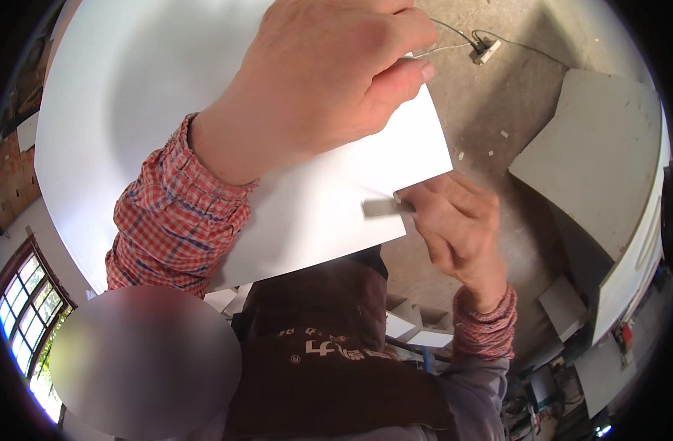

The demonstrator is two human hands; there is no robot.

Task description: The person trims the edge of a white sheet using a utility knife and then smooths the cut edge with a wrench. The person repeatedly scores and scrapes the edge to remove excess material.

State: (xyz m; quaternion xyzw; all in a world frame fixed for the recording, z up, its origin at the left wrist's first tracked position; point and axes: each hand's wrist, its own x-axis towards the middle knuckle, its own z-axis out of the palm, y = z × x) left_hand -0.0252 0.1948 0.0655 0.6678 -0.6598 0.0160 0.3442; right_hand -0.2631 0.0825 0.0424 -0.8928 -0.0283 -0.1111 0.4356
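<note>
A large white sheet (307, 213) spreads in front of me, with a step cut into its right edge. Over its upper part, my left hand (329, 73) has its fingers curled and the thumb pressed toward them at the right edge. What sits between those fingers is hidden. My right hand (454, 220) is closed beside the step. From it a flat grey blade-like tool (384, 208) points left across the sheet, blurred by motion; its exact kind I cannot tell.
A pale board (593, 162) stands at the right. On the floor at the upper right lies a white power strip (487, 51) with dark cords. Small white scraps (491, 153) lie near it. Open white boxes (417, 323) are below my right hand. A barred window (31, 316) is far left.
</note>
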